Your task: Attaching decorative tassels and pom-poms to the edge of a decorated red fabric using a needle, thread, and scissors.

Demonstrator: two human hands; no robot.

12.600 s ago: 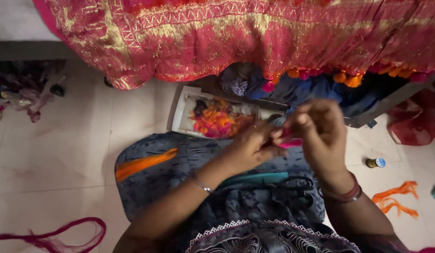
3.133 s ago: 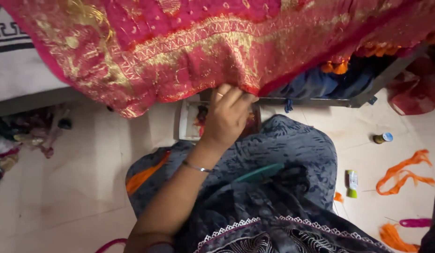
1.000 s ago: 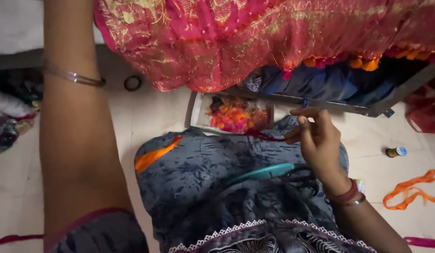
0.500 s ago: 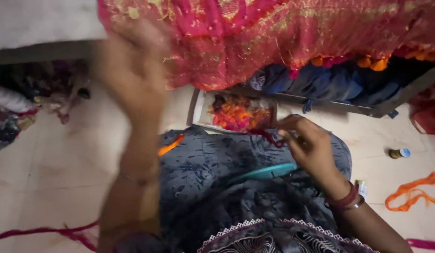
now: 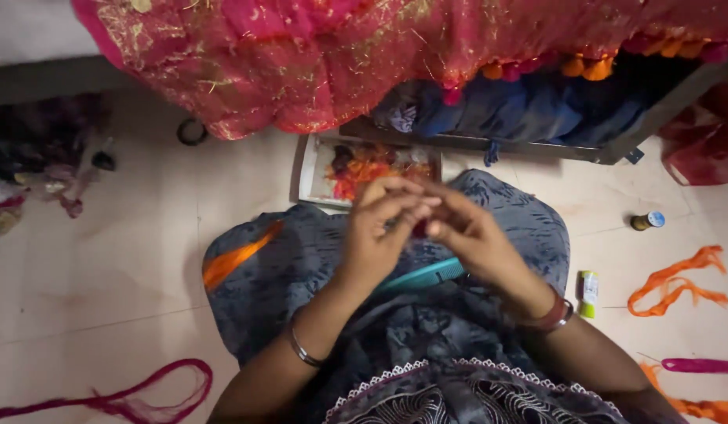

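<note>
The floor is pale tile; on it lie orange strips, a thread spool, a pink cord.

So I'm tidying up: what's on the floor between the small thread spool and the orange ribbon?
Nothing: in the head view, only bare tile separates the thread spool from the orange ribbon.

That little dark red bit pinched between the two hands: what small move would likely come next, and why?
Probably a short twist or pull of the dark red bit between the fingertips. Both the left hand and the right hand meet on it above the lap, fingers pinched close together. The teal comb lies unused just below, and the tray of orange threads sits ahead, untouched.
</note>
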